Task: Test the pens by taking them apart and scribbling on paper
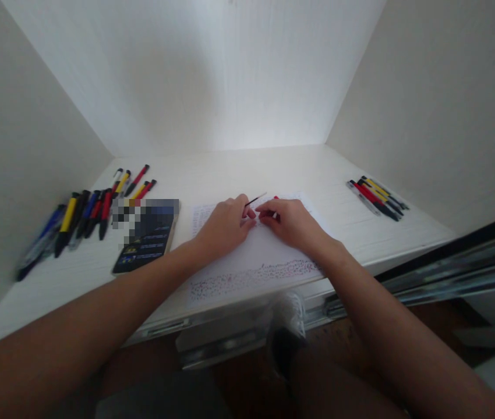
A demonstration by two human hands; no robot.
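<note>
My left hand (pixel 229 222) rests on a sheet of paper (pixel 234 262) with its fingers curled. It grips a thin pen refill (pixel 255 199), dark near the fingers and pale towards the tip. Just to the right, my right hand (pixel 289 220) has its thumb and fingers bent close together. A small bit of red pen part (pixel 276 197) shows behind its knuckles, the rest being covered by the hand. The fingertips of both hands face each other with a small gap. Small dense marks run along the upper and lower parts of the sheet.
A phone (pixel 151 238) with its screen lit lies left of the paper. Several pens in assorted colours (pixel 105 209) spread along the left wall, and another pen group (pixel 378 198) lies at right. White panels (pixel 230 75) enclose the surface. A shoe (pixel 286 331) shows below the front edge.
</note>
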